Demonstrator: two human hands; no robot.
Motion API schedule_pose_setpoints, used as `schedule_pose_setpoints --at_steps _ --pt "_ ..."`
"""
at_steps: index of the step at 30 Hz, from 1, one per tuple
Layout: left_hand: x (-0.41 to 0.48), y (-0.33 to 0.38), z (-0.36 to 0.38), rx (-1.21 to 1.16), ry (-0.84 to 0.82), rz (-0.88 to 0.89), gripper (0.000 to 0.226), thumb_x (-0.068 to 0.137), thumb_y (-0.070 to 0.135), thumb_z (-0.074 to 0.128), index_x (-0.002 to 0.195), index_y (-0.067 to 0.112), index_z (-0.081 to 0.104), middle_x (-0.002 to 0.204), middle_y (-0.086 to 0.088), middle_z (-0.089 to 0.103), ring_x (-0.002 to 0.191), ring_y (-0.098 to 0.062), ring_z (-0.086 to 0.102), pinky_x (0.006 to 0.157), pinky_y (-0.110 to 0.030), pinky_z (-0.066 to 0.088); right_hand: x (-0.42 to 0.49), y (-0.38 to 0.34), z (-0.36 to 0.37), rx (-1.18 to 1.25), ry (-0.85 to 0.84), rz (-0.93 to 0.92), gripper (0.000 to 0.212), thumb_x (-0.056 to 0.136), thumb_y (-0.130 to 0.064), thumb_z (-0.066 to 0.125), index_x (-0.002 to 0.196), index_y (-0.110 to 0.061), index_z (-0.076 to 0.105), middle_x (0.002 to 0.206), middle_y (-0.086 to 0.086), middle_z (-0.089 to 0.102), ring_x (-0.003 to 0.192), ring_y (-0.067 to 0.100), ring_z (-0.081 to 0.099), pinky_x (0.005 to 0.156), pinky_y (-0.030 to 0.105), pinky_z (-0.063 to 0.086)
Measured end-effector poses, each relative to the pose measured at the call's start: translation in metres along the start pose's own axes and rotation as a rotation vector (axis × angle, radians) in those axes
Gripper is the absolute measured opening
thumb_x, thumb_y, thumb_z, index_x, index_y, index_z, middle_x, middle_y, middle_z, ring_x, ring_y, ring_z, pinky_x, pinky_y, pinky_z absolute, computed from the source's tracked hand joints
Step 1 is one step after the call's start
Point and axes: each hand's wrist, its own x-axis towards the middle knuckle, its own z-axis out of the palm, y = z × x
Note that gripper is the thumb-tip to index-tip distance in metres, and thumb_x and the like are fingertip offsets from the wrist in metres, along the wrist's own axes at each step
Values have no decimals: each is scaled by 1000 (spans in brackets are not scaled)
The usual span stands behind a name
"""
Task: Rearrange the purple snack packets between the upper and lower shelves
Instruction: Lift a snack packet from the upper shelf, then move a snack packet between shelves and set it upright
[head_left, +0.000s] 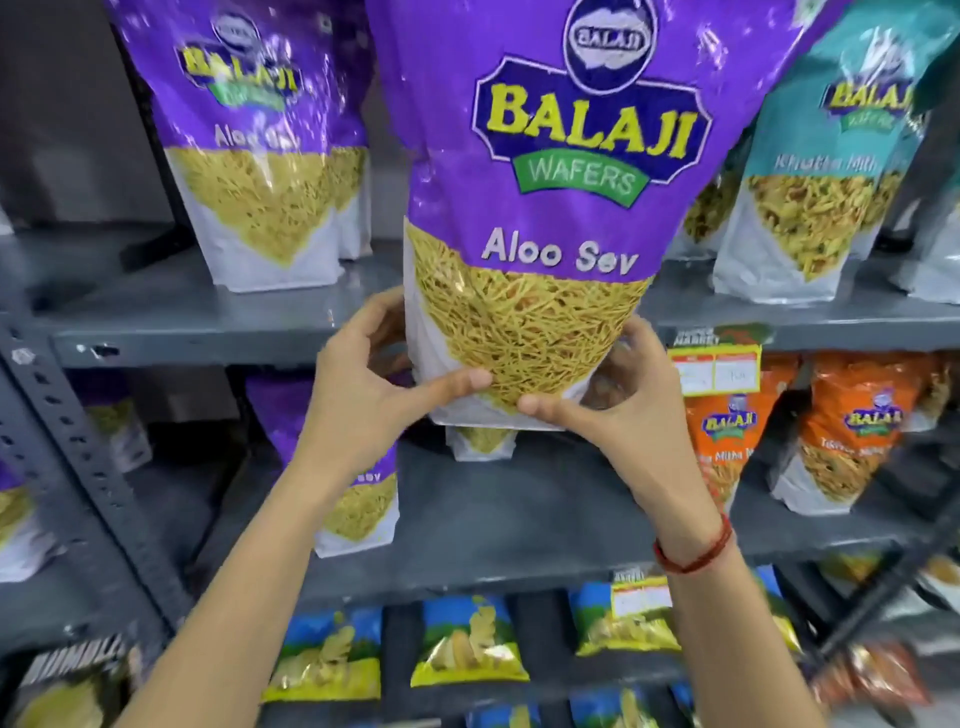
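A shop: grey metal shelves (208, 322) stocked with branded snack packets (841, 171) and price tags (717, 366).

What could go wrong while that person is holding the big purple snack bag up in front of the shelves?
Both the left hand and right hand pinch only the bottom edge of the tall purple Aloo Sev packet, so its heavy top could flop over or slip. Swinging it onto the upper shelf might topple the purple packet standing at left or the teal packet at right. The bag also blocks much of the person's view.
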Motion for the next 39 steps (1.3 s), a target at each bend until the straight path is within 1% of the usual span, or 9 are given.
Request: schedule_pose_setpoints --at_steps 4,10,16,18,20,23,27,31,39 --pt "-33 -26 11 56 8 -48 75 45 47 84 111 21 58 101 12 69 96 -5 66 81 -19 53 -29 30 -5 -17 -11 83 84 49 -34 93 120 -22 50 113 1 70 108 16 67 88 40 56" --pt "-79 -87 26 150 -35 -169 75 45 62 81 110 35 55 103 21 68 97 -2 64 82 -19 51 -67 99 -5 -79 -67 193 78 49 -36 93 115 -31 51 109 -12 69 104 15 67 87 46 56" --pt "-108 -158 43 245 -86 -324 79 43 69 76 110 35 52 98 23 63 90 17 57 76 -2 42 -90 167 -4 -167 -179 399 83 45 -39 94 114 -33 49 105 -23 69 99 -1 67 82 21 55" --pt "-114 -178 51 264 -96 -388 83 41 70 77 111 35 51 98 23 63 92 15 58 78 -7 46 -89 186 -7 -212 -234 451 81 46 -35 94 112 -39 48 102 -25 70 98 -7 65 81 13 53" --pt "-119 -196 60 280 -105 -430 84 39 70 78 110 33 51 101 14 67 96 2 62 83 -23 51 -86 204 -12 -278 -291 489 77 45 -31 95 105 -43 48 96 -26 67 92 -14 62 74 7 50" --pt "-119 -217 73 305 -119 -478 80 39 66 81 104 32 49 102 5 70 97 -13 66 81 -38 55 -77 227 -16 -343 -345 540 79 45 -25 95 111 -24 52 97 -22 64 88 -13 62 79 16 54" --pt "-103 -236 90 333 -154 -541 77 42 54 85 103 22 51 103 -2 73 97 -18 67 79 -42 56 -62 245 -19 -403 -335 544 85 46 -20 95 117 -15 49 106 -5 66 101 13 63 89 33 53" --pt "-79 -247 103 405 -190 -531 72 48 50 85 105 16 56 102 -7 73 93 -24 67 71 -37 54 -41 257 -21 -433 -323 582 86 46 -19 94 118 -15 47 108 -4 63 105 16 60 85 28 48" --pt "-69 -266 109 397 -329 -644 60 65 33 80 115 14 53 112 -11 70 104 -28 65 87 -45 53 -27 266 -21 -506 -367 721 91 55 -4 88 132 -9 38 127 13 60 118 32 55 96 39 48"
